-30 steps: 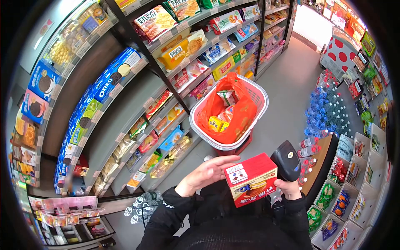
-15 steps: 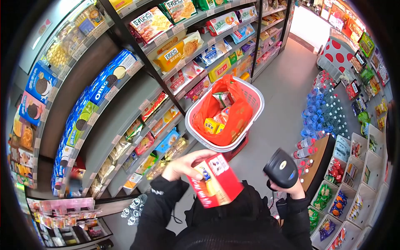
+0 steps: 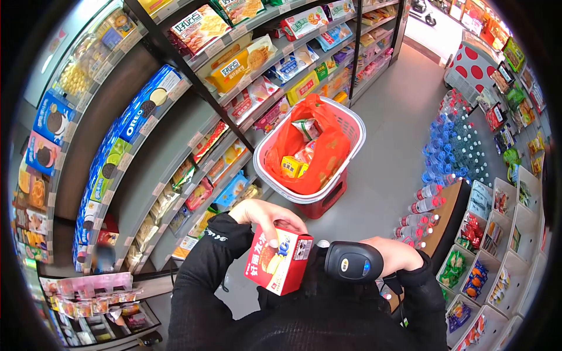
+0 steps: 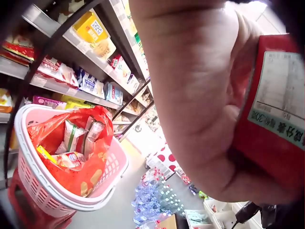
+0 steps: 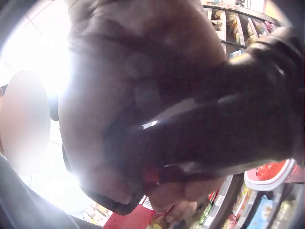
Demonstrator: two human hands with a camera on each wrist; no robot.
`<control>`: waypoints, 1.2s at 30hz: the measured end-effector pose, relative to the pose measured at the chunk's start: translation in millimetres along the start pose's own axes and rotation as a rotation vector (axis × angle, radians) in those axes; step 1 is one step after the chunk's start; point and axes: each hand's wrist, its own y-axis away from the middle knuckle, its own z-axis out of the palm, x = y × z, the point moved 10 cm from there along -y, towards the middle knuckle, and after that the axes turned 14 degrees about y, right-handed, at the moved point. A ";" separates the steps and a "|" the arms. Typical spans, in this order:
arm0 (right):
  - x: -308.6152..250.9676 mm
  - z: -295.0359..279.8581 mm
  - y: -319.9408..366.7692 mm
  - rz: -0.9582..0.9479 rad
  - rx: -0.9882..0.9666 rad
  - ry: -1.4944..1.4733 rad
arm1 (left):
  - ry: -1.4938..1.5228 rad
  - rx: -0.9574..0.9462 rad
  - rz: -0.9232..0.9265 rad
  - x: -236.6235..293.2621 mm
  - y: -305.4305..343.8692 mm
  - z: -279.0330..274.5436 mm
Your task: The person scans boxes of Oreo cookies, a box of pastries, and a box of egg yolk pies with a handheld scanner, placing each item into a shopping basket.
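Observation:
In the head view a red box [image 3: 275, 266] is gripped by my left hand [image 3: 266, 219], thumb across its printed front and fingers over the top. My right hand [image 3: 392, 257] holds a black handheld scanner [image 3: 353, 261], its head turned toward the box's barcode side, a small gap between them. The left wrist view shows the box's label side [image 4: 276, 100] against my curled left hand [image 4: 195, 105]. In the right wrist view my right hand [image 5: 143, 43] wraps the dark scanner handle [image 5: 214, 119].
Beyond the hands stands a pink and white basket [image 3: 358, 130] lined with a red bag [image 3: 333, 158] of packets, on a red stool [image 3: 328, 202]. Snack shelves [image 3: 199, 137] rise at the left. Bottles [image 3: 445, 146] and goods bins [image 3: 494, 234] line the right.
The left hand first reached over to the box near the right hand, then took it leftward and turned it. The scanner has swung left toward the box.

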 end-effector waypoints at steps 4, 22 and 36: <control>0.0 0.2 2.4 -0.007 -0.003 0.032 | 0.066 0.017 0.011 -2.6 -0.9 1.4; -8.6 5.7 3.4 -0.031 0.003 0.031 | 0.108 0.079 0.073 -22.6 8.8 12.9; -8.1 4.3 6.3 -0.009 0.008 0.088 | 0.121 0.105 0.147 -30.3 15.9 18.0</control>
